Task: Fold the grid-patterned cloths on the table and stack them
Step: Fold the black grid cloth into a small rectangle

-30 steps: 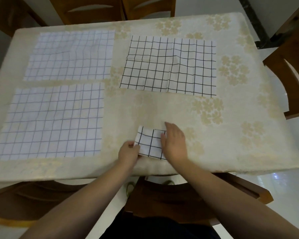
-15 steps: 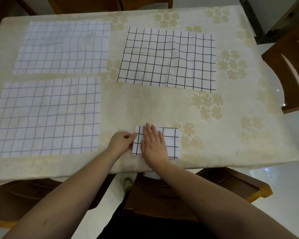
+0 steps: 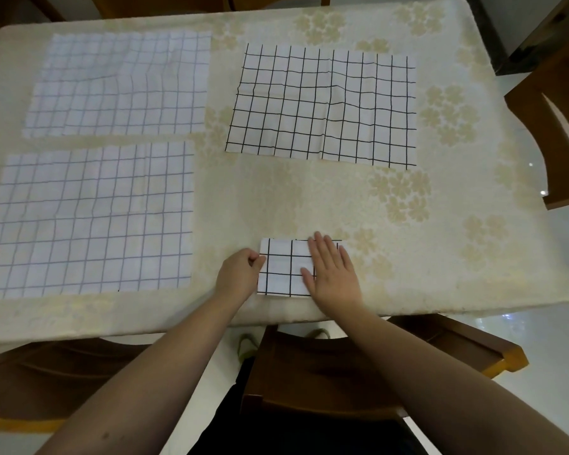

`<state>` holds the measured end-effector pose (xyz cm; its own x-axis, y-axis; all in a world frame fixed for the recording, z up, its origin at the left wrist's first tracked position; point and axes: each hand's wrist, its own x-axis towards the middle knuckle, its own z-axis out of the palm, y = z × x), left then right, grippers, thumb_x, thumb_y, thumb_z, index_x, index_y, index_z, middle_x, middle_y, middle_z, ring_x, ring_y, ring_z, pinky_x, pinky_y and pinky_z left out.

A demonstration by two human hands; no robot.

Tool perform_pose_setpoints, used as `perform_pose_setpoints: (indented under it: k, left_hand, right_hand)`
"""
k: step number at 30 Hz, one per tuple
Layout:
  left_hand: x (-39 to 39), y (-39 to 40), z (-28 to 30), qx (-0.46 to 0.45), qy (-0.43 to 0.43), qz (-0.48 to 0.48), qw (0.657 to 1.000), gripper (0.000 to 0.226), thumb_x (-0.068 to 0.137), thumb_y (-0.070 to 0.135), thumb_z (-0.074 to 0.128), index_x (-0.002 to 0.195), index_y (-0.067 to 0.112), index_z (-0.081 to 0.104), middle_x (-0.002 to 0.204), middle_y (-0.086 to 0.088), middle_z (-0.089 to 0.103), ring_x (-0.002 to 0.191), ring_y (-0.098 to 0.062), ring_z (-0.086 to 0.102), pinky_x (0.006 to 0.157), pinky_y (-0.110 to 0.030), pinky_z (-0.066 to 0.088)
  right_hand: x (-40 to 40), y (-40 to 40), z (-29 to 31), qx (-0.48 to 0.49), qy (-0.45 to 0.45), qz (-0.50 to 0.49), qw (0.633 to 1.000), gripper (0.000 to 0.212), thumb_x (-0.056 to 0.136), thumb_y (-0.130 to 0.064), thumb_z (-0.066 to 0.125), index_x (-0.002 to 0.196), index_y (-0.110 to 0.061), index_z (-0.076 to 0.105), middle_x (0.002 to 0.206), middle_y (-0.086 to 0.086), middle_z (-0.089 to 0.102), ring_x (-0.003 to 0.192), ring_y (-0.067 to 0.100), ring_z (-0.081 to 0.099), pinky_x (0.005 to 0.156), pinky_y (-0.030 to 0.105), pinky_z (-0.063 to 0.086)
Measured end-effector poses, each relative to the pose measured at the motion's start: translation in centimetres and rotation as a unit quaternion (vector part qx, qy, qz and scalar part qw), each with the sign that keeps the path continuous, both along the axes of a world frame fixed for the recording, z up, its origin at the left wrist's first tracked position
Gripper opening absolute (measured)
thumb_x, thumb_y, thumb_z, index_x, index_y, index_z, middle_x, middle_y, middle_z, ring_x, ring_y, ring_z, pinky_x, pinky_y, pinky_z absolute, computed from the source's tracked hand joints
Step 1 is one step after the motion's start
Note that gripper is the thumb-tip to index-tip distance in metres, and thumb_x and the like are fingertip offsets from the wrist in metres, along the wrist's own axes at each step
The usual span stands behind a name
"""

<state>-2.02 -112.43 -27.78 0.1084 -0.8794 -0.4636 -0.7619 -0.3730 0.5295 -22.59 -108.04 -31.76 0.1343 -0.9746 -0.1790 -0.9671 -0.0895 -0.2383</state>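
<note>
Head view: folded cloth (image 3: pixel 283 267) sits at the near edge of the surface (image 3: pixel 276 198). Right hand (image 3: pixel 332 270) lies flat on it, fingers straight, pressing. Left hand (image 3: pixel 239 274) has fingers curled at its left edge, probably pinching it; contact is partly hidden. Three unfolded cloths (image 3: pixel 322 105) lie flat farther back. Thin, limp, light fabric: take by corners or edges, crease with a flat palm.
</note>
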Motion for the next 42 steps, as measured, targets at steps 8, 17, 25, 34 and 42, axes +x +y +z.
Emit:
perform_pose_setpoints:
  k: [8, 17, 25, 34, 42]
  left_hand:
    - [0.3, -0.2, 0.6, 0.018, 0.022, -0.012, 1.0, 0.021, 0.099, 0.033, 0.052, 0.096, 0.015, 0.064, 0.088, 0.001, 0.065, 0.08, -0.015, 0.059, 0.063, -0.027, 0.04]
    - [-0.2, 0.8, 2.6, 0.083, 0.248, 0.097, 0.96, 0.018, 0.097, 0.023, 0.06, 0.11, 0.014, 0.068, 0.097, -0.005, 0.074, 0.095, -0.023, 0.07, 0.089, -0.041, 0.056]
    - [-1.1, 1.2, 10.1, -0.07, 0.109, -0.102, 0.986, 0.011, 0.093, 0.025, 0.065, 0.102, 0.02, 0.065, 0.08, 0.016, 0.063, 0.069, 0.009, 0.057, 0.063, 0.0, 0.037]
    - [-0.8, 3.4, 12.5, 0.029, 0.309, 0.039, 0.95, 0.025, 0.099, 0.013, 0.055, 0.075, 0.016, 0.048, 0.053, 0.016, 0.041, 0.049, -0.001, 0.035, 0.053, -0.019, 0.032]
    - [-1.7, 6.2, 10.8, 0.028, 0.281, 0.142, 0.949, 0.012, 0.098, 0.017, 0.058, 0.099, 0.011, 0.068, 0.058, 0.011, 0.059, 0.062, -0.014, 0.056, 0.062, -0.029, 0.047]
  right_hand:
    - [-4.8, 1.4, 0.5, 0.01, 0.022, -0.061, 0.998, 0.064, 0.102, -0.052, 0.019, 0.156, -0.022, 0.003, 0.163, -0.004, -0.003, 0.15, 0.016, -0.006, 0.121, 0.038, -0.002]
    - [-5.1, 0.9, 1.5, 0.033, -0.051, -0.065, 0.996, 0.072, 0.097, -0.061, 0.008, 0.156, -0.02, 0.0, 0.163, -0.001, -0.005, 0.15, 0.018, -0.004, 0.122, 0.041, 0.002]
    - [-4.8, 1.5, 6.9, 0.126, -0.515, -0.298, 0.794, 0.108, 0.077, -0.06, 0.066, 0.155, -0.029, -0.001, 0.162, -0.012, 0.004, 0.147, 0.005, 0.009, 0.12, 0.034, 0.017]
    - [-5.2, 1.9, 8.0, 0.279, -0.66, -0.287, 0.636, 0.027, 0.091, -0.037, 0.063, 0.109, -0.017, 0.064, 0.117, -0.005, 0.066, 0.117, 0.01, 0.057, 0.103, 0.032, 0.044]
    - [-6.8, 3.9, 12.6, 0.141, -0.555, -0.236, 0.785, 0.04, 0.095, -0.028, 0.06, 0.056, -0.028, 0.057, 0.049, -0.013, 0.047, 0.049, 0.004, 0.045, 0.056, 0.017, 0.036]
